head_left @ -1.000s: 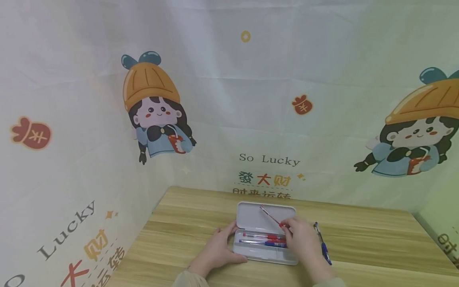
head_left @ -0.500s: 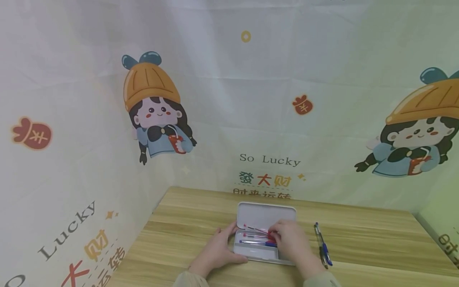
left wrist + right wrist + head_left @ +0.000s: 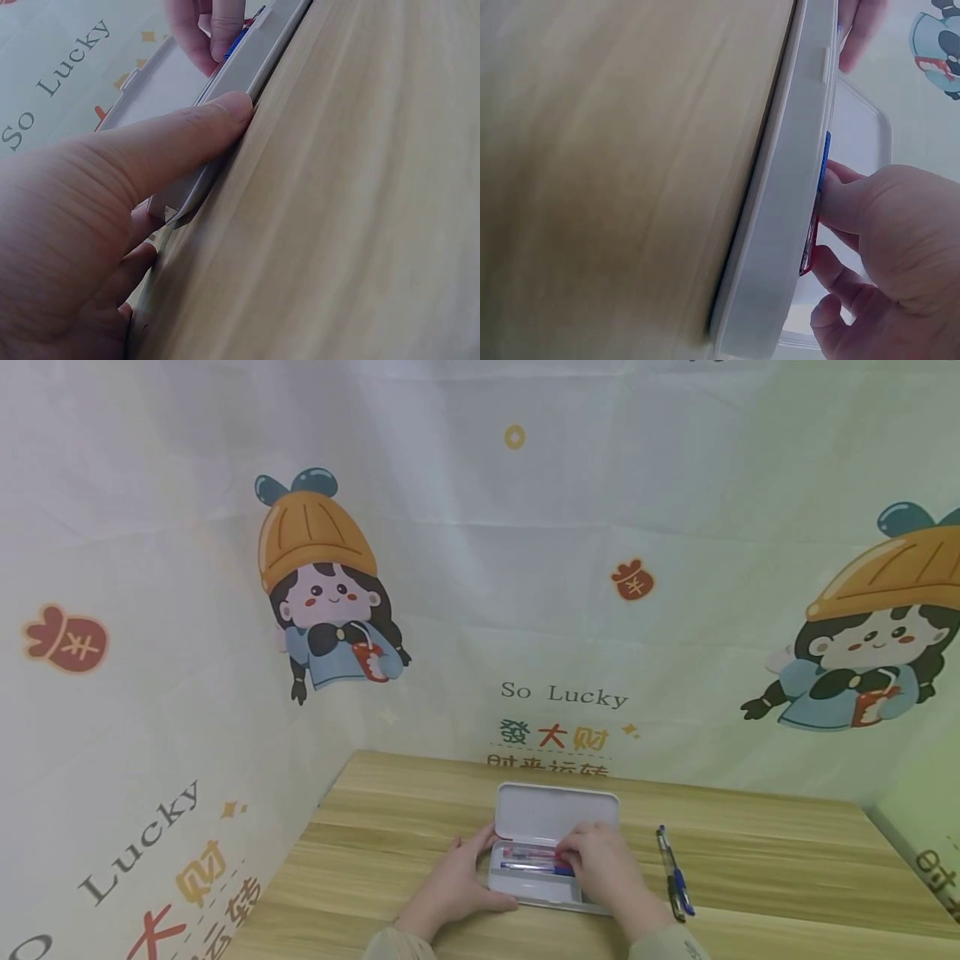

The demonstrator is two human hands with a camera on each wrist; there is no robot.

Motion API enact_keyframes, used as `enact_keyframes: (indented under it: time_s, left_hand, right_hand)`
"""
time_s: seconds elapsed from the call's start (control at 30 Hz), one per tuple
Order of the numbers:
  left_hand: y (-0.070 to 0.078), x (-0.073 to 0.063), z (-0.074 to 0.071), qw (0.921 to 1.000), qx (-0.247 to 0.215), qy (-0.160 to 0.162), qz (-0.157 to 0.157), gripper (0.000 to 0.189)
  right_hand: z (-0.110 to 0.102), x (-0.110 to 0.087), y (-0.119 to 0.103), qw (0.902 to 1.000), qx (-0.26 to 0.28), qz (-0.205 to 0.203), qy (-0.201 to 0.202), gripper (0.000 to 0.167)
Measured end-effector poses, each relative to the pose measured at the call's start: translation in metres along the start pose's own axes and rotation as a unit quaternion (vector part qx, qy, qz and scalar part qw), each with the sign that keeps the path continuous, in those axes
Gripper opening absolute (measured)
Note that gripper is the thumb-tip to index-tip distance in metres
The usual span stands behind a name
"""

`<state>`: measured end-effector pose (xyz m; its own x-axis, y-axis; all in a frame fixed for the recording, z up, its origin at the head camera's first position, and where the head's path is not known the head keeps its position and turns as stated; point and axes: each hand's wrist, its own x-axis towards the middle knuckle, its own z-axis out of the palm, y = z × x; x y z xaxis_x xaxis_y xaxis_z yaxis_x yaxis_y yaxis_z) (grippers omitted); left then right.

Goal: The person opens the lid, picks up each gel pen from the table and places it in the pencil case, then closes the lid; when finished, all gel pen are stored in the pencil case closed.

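A light grey pencil case [image 3: 536, 889] lies on the table with its lid [image 3: 551, 806] raised at the back. My left hand [image 3: 453, 881] grips its left end, thumb [image 3: 202, 131] along the front wall and fingers round the side. Inside, in the rear compartment, are red pens [image 3: 521, 853] and a blue pen [image 3: 517, 867] in front of them. The right hand [image 3: 609, 864] reaches into the case's right half and pinches a red pen [image 3: 807, 251] by its capped end. That hand hides the right ends of the pens and part of the case.
To the right of the case, a blue pen [image 3: 681, 889] and a black pen [image 3: 672, 893] lie side by side on the wooden table [image 3: 780, 868]. A printed cloth [image 3: 450, 610] hangs behind the table and along its left.
The right hand has moved left and down with the red pen, from over the lid into the rear compartment, where the pen now lies low. The left hand has stayed in place.
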<state>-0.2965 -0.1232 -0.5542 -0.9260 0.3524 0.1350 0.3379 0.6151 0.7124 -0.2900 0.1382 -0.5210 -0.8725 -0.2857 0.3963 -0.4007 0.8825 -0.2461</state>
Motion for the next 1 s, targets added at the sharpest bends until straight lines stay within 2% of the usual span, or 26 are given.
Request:
enact_keyframes:
  time_s: [0.23, 0.53, 0.8, 1.0]
  left_hand:
    - [0.001, -0.001, -0.002, 0.9999, -0.006, -0.003, -0.008, 0.127]
    - [0.004, -0.002, -0.002, 0.9998, -0.01, -0.006, -0.018, 0.128]
    - [0.003, -0.001, -0.002, 0.9999, -0.002, -0.002, -0.01, 0.128]
    - [0.002, -0.001, -0.001, 0.9993, -0.011, -0.01, -0.034, 0.129]
  right_hand:
    - [0.002, 0.0, 0.002, 0.9999, 0.012, 0.008, -0.008, 0.015]
    - [-0.008, -0.004, 0.007, 0.9936, 0.089, 0.069, -0.004, 0.007]
    - [-0.024, -0.01, 0.023, 0.9865, 0.105, 0.125, 0.014, 0.024]
    - [-0.03, -0.022, 0.039, 0.9842, 0.107, 0.132, 0.051, 0.031]
